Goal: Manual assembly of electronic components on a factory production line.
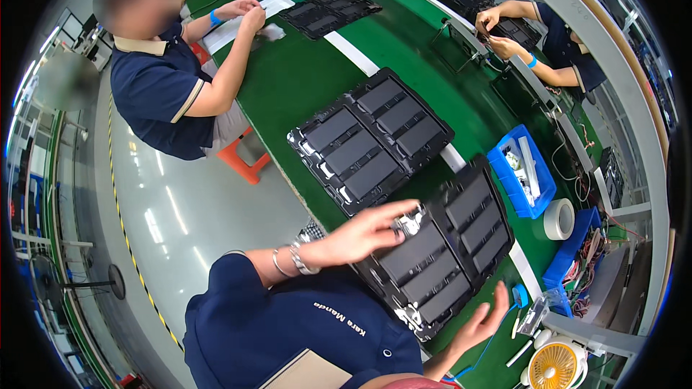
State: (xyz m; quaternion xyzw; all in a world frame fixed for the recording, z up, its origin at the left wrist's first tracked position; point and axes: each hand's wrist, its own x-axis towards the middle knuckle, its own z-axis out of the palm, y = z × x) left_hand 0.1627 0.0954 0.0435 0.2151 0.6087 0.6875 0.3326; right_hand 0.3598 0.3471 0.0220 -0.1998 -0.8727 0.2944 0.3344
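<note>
In front of me lies a black, tray-like panel (432, 274) with rows of raised rectangular blocks. My left hand (357, 234) reaches over its left corner, fingers stretched out and apart. They straddle a small whitish, shiny patch (409, 223) there; whether that is a loose piece or part of the panel I cannot make out. My right hand (479, 328) hovers by the panel's near right side, palm up, fingers spread, with nothing in it. Just beyond sits a second black panel (371, 140) of the same kind, with similar shiny patches along its left edge.
On the right stand a blue bin (522, 173) of white parts, a tape roll (559, 219), a blue bin of wires (577, 266) and a yellow-and-white fan (553, 366). Co-workers sit at the far left (158, 86) and far right (577, 65) of the green bench (281, 108).
</note>
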